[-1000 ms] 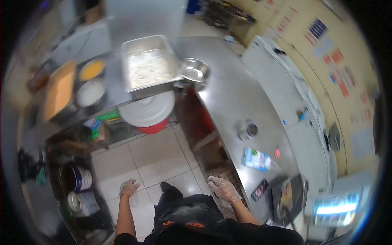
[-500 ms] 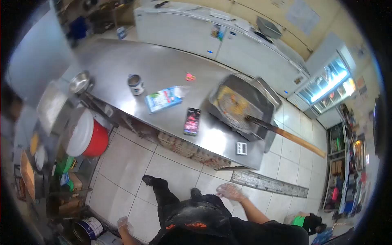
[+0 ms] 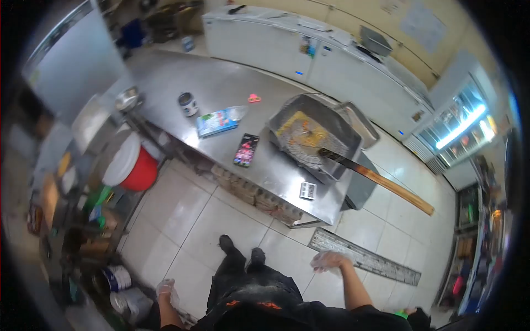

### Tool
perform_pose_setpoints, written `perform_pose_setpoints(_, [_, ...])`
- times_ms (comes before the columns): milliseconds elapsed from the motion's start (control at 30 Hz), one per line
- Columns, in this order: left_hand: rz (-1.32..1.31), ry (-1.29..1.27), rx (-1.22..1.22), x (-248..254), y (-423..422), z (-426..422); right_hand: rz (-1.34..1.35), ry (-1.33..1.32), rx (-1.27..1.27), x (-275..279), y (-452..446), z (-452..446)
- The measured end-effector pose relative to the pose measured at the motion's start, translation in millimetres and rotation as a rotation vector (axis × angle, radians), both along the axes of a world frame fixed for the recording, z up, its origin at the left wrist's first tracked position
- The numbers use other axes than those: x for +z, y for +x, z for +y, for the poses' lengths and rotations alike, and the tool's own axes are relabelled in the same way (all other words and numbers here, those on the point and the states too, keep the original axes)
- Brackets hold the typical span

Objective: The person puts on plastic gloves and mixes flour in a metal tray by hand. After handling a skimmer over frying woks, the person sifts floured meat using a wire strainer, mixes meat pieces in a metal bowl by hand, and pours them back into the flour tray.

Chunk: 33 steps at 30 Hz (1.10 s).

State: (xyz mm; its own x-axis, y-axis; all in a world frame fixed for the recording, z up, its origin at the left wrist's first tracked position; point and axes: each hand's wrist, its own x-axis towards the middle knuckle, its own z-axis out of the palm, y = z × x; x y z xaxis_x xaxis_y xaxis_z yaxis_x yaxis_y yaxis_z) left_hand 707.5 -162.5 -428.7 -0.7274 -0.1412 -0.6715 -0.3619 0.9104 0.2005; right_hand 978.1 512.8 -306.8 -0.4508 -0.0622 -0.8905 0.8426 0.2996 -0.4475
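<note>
My left hand (image 3: 167, 289), in a clear plastic glove, hangs low over the floor tiles at the lower left, its fingers too small and blurred to read. My right hand (image 3: 330, 261), gloved the same way, is over the floor near a metal drain grate (image 3: 364, 256), fingers loosely bent. Neither hand touches the steel table (image 3: 165, 77). On that table are a grey pan (image 3: 309, 138) with yellow residue and a long wooden-handled tool (image 3: 381, 182), a phone (image 3: 246, 150), a blue and white packet (image 3: 218, 122), a small white device (image 3: 308, 191) and a mug (image 3: 187, 103).
Pink scissors (image 3: 254, 98) and a metal bowl (image 3: 127, 99) also lie on the table. A red bucket (image 3: 141, 170) with a white lid stands at the left. White freezers (image 3: 265, 47) line the back, with a lit display fridge (image 3: 455, 124) at the right. Part of another person (image 3: 418, 319) shows at the lower right.
The view has swung right, from the left counter with the white-filled tray to the pan end of the table. My right hand now appears farther right, over the floor.
</note>
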Motion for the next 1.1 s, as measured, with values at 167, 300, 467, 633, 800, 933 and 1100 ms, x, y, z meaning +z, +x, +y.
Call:
perform_pose_setpoints(167, [0.114, -0.095, 0.087, 12, 86, -63, 0.494, 0.037, 0.57, -80, -87, -82])
perform_pose_setpoints(300, [0.019, -0.168, 0.141, 32, 190, -104, 0.487, -0.07, 0.569, -17, -163, -171])
perform_pose_setpoints(467, [0.114, -0.284, 0.211, 43, 390, -110, 0.681, -0.214, 1.063, 34, -215, -310])
perform_pose_setpoints(633, [-0.077, -0.212, 0.491, 1, 617, -81, 0.562, -0.472, 1.181, 61, -171, -481])
perform_pose_setpoints(800, [-0.007, -0.133, 0.94, -82, 852, 2, 0.249, -0.683, 1.243, 61, -62, -626])
perform_pose_setpoints(933, [0.005, -0.218, 1.267, -91, 941, 71, 0.143, -0.625, 1.304, 60, 28, -723])
perform_pose_setpoints(1100, [0.038, -0.355, 1.259, -93, 984, 105, -0.061, -0.691, 1.332, 87, 143, -832])
